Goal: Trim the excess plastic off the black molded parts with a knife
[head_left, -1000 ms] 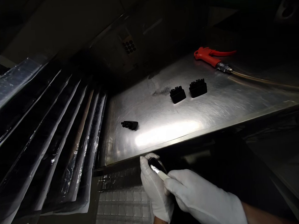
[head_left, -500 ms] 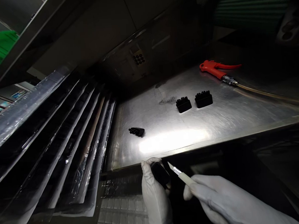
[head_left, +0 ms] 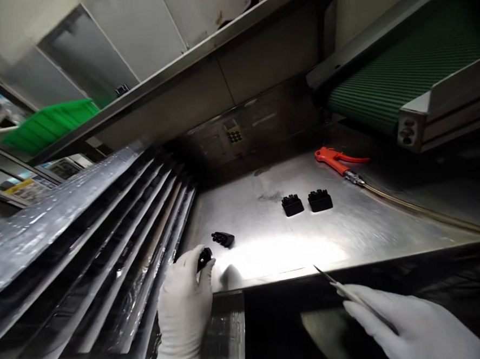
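Note:
My left hand (head_left: 185, 307), in a white glove, pinches a small black plastic part (head_left: 205, 258) over the front left corner of the metal table (head_left: 256, 254). Close beyond it, another black part with small round prongs (head_left: 223, 238) lies on its side. Farther right, two similar black parts, one on the left (head_left: 292, 205) and one on the right (head_left: 320, 200), sit side by side with their prongs at the back. My gloved right hand (head_left: 389, 316) grips a craft knife (head_left: 346, 291) in front of the table edge, its blade pointing up and left.
A red air blow gun (head_left: 336, 161) with a hose (head_left: 412, 205) lies at the table's right. Several stacked plastic trays (head_left: 118, 257) lean along the left. A green conveyor belt (head_left: 404, 77) stands at the back right, and a green bin (head_left: 53, 123) at the back left.
My left hand has moved left and up to the table corner with the black part. My right hand has shifted right with the knife, away from the part. The view has tilted upward.

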`<state>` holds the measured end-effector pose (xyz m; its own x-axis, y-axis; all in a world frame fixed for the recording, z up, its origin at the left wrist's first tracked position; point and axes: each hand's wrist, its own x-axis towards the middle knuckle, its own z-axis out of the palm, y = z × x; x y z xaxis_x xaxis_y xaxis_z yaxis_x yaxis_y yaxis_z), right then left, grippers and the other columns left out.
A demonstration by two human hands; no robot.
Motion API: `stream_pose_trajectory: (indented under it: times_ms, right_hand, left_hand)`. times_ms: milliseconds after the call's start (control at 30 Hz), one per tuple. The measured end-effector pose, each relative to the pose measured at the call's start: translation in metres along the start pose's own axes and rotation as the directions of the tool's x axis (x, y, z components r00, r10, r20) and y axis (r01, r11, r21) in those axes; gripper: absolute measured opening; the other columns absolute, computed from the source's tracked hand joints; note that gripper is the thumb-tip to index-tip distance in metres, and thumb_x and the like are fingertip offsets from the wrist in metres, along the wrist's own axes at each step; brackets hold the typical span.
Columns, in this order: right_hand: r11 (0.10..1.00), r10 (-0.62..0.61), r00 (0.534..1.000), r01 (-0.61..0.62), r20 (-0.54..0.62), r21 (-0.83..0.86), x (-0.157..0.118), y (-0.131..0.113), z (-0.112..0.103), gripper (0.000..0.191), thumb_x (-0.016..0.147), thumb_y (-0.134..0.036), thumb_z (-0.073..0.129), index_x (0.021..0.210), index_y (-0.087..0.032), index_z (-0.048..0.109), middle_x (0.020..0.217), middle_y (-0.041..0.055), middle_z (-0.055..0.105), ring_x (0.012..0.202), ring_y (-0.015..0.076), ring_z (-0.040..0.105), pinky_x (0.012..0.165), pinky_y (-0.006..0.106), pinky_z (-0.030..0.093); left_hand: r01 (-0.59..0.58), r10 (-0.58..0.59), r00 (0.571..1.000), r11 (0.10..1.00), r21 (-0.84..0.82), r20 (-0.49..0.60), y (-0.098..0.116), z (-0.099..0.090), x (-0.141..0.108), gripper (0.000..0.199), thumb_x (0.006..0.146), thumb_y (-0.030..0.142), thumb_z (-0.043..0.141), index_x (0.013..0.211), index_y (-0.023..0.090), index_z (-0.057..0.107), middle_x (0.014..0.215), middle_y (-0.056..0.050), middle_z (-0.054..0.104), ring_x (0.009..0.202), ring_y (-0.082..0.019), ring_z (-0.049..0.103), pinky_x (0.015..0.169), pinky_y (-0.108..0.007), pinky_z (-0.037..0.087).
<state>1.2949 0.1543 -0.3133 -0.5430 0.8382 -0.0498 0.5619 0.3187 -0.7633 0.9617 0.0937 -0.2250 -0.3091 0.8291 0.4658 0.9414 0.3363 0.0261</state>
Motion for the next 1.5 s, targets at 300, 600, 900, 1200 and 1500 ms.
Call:
stream_pose_trajectory:
  times_ms: [300, 600, 900, 1200, 1500]
  right_hand:
    - [0.976, 0.014, 0.999, -0.003, 0.050, -0.217, 0.042, -0.042, -0.018, 0.040, 0.105, -0.043, 0.033, 0.085, -0.024, 0.061, 0.081, 0.0023, 0.062, 0.069, 0.0212, 0.059, 0.063, 0.034, 0.044]
    - [0.799, -0.108, 0.990, 0.035, -0.086, -0.601, 0.136, -0.112, -0.006, 0.023, 0.101, -0.035, 0.062, 0.099, -0.013, 0.066, 0.090, 0.0111, 0.059, 0.082, 0.0291, 0.059, 0.068, 0.036, 0.046]
    - [0.888, -0.161, 0.961, 0.041, -0.226, -0.458, 0.166, -0.033, -0.076, 0.070, 0.087, -0.012, 0.071, 0.151, -0.011, 0.042, 0.141, 0.0121, 0.046, 0.128, 0.0285, 0.042, 0.112, 0.037, 0.034]
    - [0.992, -0.097, 0.936, 0.062, -0.338, -0.113, 0.165, -0.009, -0.070, 0.056, 0.081, -0.004, 0.070, 0.134, -0.013, 0.058, 0.125, 0.0072, 0.059, 0.117, 0.0200, 0.055, 0.104, 0.030, 0.042]
    - [0.928, -0.136, 0.887, 0.270, -0.442, 0.255, 0.130, 0.001, -0.070, 0.030, 0.081, -0.026, 0.064, 0.110, -0.019, 0.065, 0.103, 0.0009, 0.065, 0.097, 0.0176, 0.061, 0.090, 0.028, 0.050]
  left_hand:
    - [0.154, -0.145, 0.974, 0.987, -0.041, 0.172, -0.029, 0.027, 0.017, 0.026, 0.096, 0.033, 0.045, 0.112, 0.022, 0.064, 0.111, -0.008, 0.071, 0.105, -0.027, 0.064, 0.094, -0.039, 0.048]
    - [0.234, -0.212, 0.969, 0.953, -0.192, 0.130, -0.041, 0.061, 0.034, 0.062, 0.094, 0.044, 0.042, 0.143, 0.005, 0.042, 0.136, -0.021, 0.056, 0.127, -0.034, 0.054, 0.108, -0.048, 0.046]
    - [-0.083, 0.021, 0.987, 0.914, -0.396, -0.159, 0.021, 0.023, -0.007, 0.046, 0.096, 0.041, 0.050, 0.137, 0.021, 0.051, 0.133, -0.012, 0.063, 0.125, -0.028, 0.058, 0.111, -0.044, 0.047]
    - [-0.082, 0.276, 0.907, 0.856, -0.511, 0.318, 0.154, 0.040, 0.101, 0.059, 0.077, 0.027, 0.068, 0.134, 0.015, 0.055, 0.138, -0.018, 0.058, 0.127, -0.037, 0.055, 0.104, -0.046, 0.046]
    - [-0.051, 0.260, 0.935, 0.770, -0.636, 0.241, 0.168, 0.060, 0.100, 0.019, 0.082, 0.015, 0.057, 0.099, 0.018, 0.063, 0.106, -0.009, 0.068, 0.102, -0.022, 0.064, 0.095, -0.034, 0.049]
